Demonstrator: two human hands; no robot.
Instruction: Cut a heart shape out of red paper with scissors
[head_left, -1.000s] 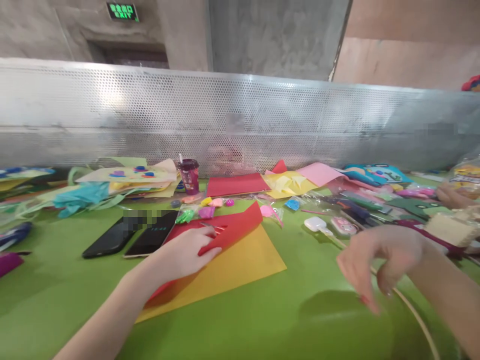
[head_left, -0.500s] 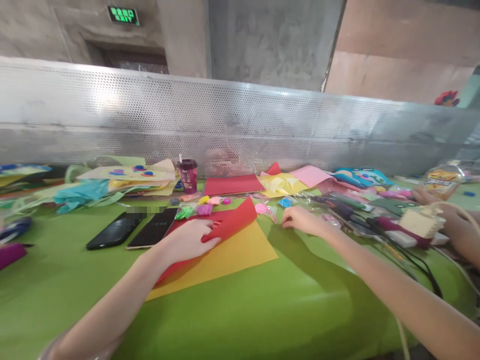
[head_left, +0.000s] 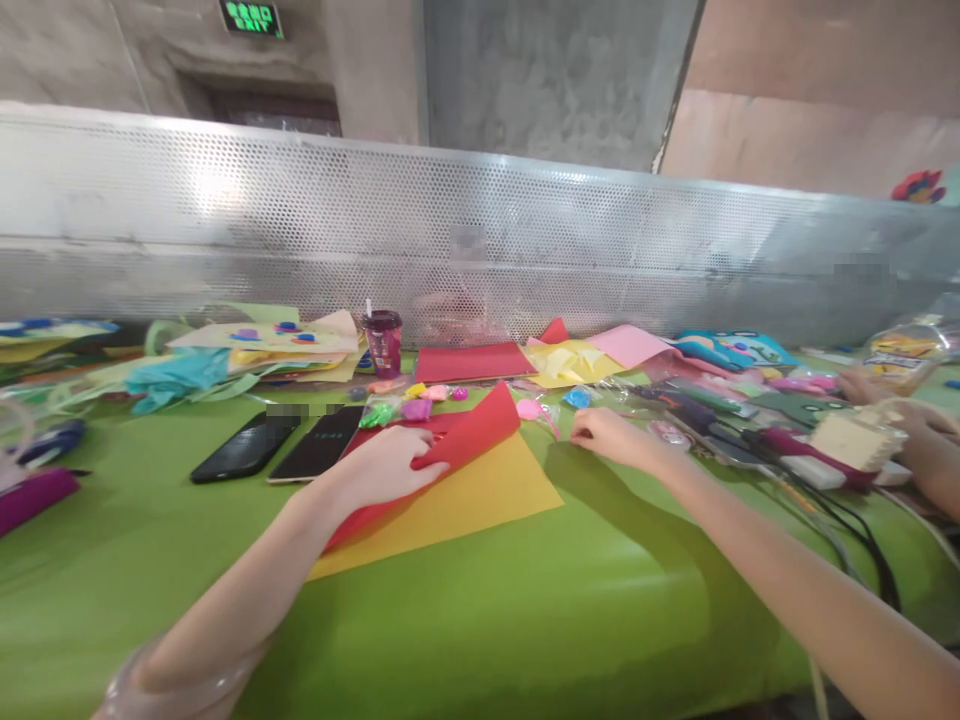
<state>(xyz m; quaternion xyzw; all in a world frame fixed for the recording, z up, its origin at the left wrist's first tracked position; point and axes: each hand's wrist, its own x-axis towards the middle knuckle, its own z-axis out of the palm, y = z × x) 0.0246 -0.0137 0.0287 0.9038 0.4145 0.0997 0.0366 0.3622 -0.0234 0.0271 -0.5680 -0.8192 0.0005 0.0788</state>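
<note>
while the left hand (head_left: 390, 465) pinched the red sheet (head_left: 481, 428), its loose edge curled up just right of the grip, over a flat yellow sheet (head_left: 480, 498). right hand (head_left: 611, 437) was farther right, fingers curled; couldn't tell whether it held anything.

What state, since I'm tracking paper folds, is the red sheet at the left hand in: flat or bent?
Bent: the red sheet curves up above the yellow sheet, the left hand at its edge.
</note>
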